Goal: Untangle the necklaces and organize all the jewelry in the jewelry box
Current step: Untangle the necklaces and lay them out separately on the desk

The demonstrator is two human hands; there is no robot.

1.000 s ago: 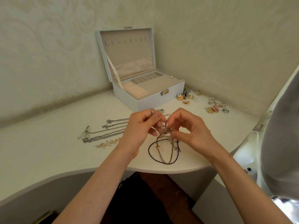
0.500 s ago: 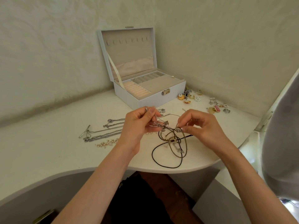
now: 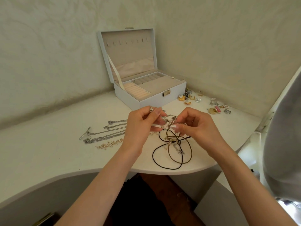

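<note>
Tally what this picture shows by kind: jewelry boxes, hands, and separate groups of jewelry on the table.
Jewelry box: 1
Hands: 2 (left hand, right hand)
Jewelry groups: 3 (laid-out chains, tangled necklaces, small pieces right of the box)
Total: 6

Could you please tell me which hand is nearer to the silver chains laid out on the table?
Left. The left hand sits just right of the silver chains, covering their ends; the right hand is farther right, beyond the tangled necklaces both hands pinch.

Right hand has drawn back toward left hand at the tangled necklaces
</note>
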